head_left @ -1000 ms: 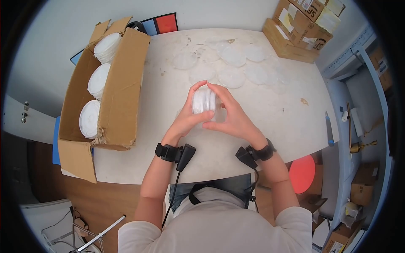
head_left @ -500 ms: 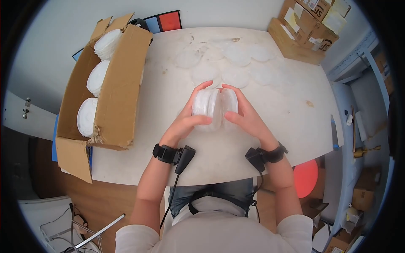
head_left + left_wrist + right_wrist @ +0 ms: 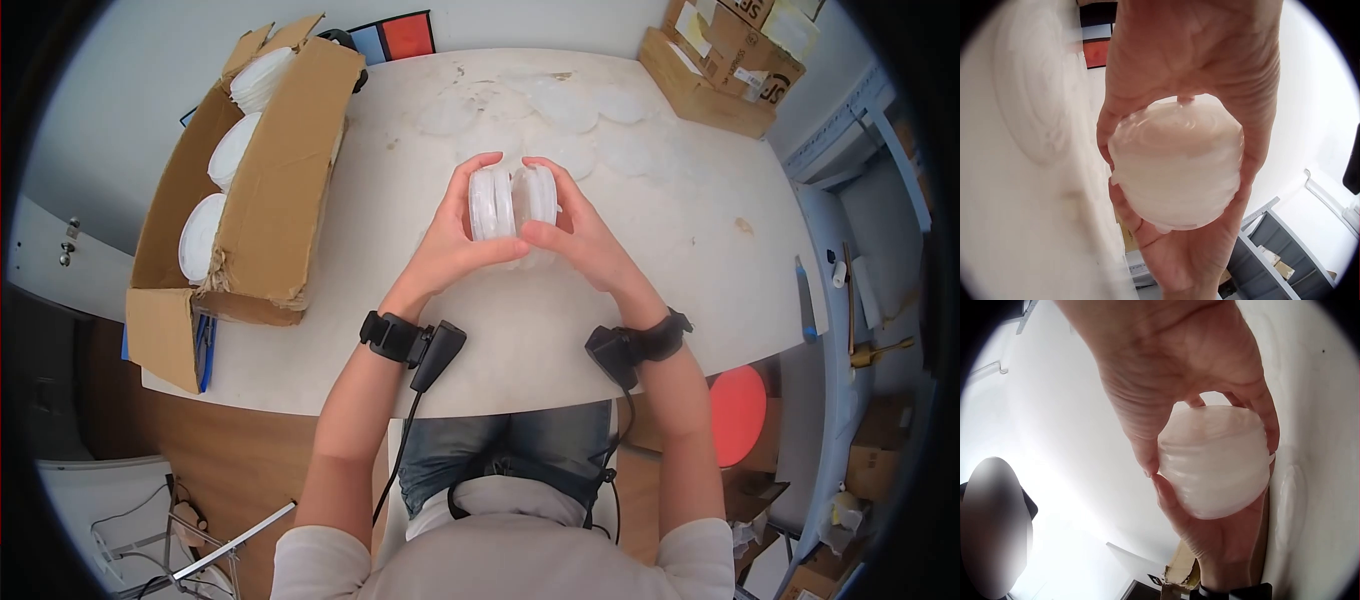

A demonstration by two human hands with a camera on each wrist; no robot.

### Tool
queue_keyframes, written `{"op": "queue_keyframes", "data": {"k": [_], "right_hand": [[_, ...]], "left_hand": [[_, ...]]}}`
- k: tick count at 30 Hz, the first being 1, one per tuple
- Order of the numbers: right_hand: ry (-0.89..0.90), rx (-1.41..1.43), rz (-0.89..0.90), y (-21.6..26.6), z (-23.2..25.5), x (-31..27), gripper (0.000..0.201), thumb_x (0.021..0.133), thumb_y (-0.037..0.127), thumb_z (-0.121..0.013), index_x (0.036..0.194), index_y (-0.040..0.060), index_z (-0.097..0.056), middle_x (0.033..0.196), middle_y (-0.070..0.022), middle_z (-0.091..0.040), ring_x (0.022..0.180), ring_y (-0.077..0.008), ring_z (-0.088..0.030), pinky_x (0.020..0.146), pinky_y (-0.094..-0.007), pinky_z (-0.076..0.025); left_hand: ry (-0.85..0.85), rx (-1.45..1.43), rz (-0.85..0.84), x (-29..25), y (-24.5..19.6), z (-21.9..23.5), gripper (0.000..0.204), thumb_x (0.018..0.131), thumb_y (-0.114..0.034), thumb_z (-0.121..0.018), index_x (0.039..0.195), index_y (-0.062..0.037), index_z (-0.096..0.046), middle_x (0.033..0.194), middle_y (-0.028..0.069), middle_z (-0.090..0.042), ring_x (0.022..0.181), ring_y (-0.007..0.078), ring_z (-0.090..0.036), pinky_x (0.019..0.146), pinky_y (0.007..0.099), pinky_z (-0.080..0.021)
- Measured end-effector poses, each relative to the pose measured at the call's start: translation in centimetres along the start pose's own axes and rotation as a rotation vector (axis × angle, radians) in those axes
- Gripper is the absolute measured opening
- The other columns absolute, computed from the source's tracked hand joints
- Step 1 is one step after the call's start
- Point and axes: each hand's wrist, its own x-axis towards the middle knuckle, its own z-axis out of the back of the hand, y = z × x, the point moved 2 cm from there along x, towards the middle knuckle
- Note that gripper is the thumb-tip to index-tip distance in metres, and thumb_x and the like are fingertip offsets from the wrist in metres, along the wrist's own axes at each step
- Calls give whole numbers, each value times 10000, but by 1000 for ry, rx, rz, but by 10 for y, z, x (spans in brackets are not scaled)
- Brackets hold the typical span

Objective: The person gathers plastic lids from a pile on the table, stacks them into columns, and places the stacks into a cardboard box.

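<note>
Both hands hold a stack of round, translucent plastic lids on edge above the table, in front of the body. My left hand (image 3: 448, 238) grips the left part of the lid stack (image 3: 490, 205), thumb along the near side and fingers over the far rim. Around the right part of the lid stack (image 3: 537, 195) curls my right hand (image 3: 588, 245). A narrow gap shows between the two parts at the top, and the thumbs meet near the bottom. In the left wrist view the ribbed lid stack (image 3: 1179, 165) sits between both palms.
Several clear lids (image 3: 565, 110) lie flat at the back of the white table (image 3: 700, 270). On the left stands a long open cardboard box (image 3: 285, 190) with white lid stacks (image 3: 203, 238). Cartons (image 3: 725, 60) occupy the back right corner; a blue-handled cutter (image 3: 805, 298) lies near the right edge.
The right hand first opened out with its part of the lid stack, parting it from the left. Now the two parts are closer together, and both hands have moved farther from the body.
</note>
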Motion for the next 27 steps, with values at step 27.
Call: {"op": "queue_keyframes", "data": {"k": [27], "right_hand": [[264, -69, -20, -25, -17, -3, 939, 807, 475, -568, 1359, 90, 86, 1338, -158, -254, 1243, -282, -306, 986, -387, -308]], "left_hand": [[194, 366, -185, -3, 15, -14, 980, 506, -209, -816, 1279, -126, -218, 1227, 105, -325, 1175, 255, -337, 964, 388, -308]]}}
